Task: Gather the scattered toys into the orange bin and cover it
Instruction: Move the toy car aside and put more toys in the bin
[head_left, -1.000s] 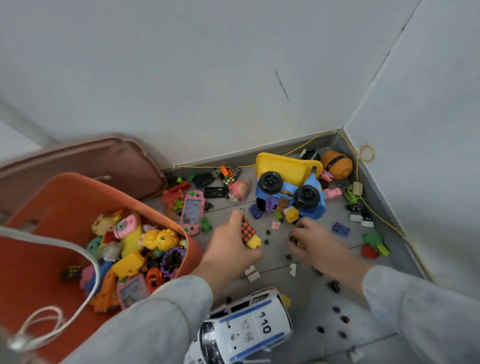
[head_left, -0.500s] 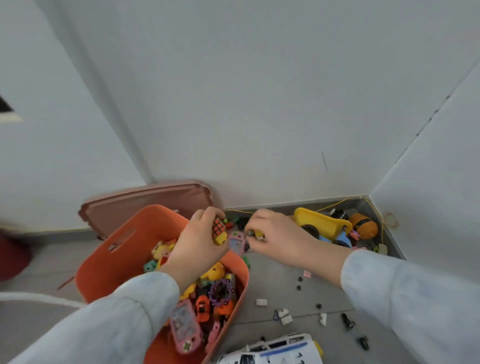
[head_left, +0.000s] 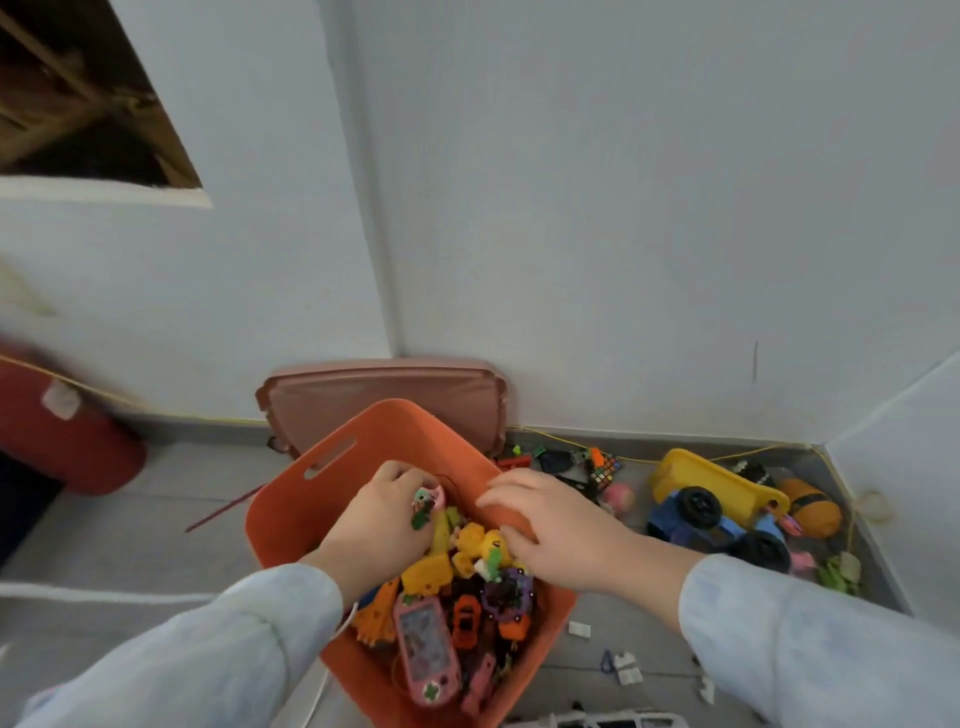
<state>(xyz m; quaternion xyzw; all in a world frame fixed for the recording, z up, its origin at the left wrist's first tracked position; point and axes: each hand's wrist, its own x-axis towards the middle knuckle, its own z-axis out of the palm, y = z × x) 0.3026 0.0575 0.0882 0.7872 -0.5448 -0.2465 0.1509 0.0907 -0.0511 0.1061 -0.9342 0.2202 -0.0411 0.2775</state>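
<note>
The orange bin (head_left: 322, 467) stands on the grey floor, holding several toys, among them a pink handheld game (head_left: 426, 654) and a yellow figure (head_left: 480, 543). My left hand (head_left: 382, 525) reaches into the bin with curled fingers, its fingertips at a pink and green toy (head_left: 428, 501). Palm down, my right hand (head_left: 556, 525) hangs over the bin's right rim. What either hand holds is hidden. The bin's dusty-pink lid (head_left: 384, 400) leans against the wall behind it.
Toys lie scattered to the right: a yellow and blue truck (head_left: 711, 499), an orange striped toy (head_left: 810, 506), a cube puzzle (head_left: 605, 470), a pink ball (head_left: 618, 496), small white pieces (head_left: 626, 667). A white toy car (head_left: 597, 721) shows at the bottom edge, and a red cylinder (head_left: 67, 441) lies far left.
Both hands rose from the floor with small toys and moved left over the bin. The cube puzzle seen in my left hand is out of sight.
</note>
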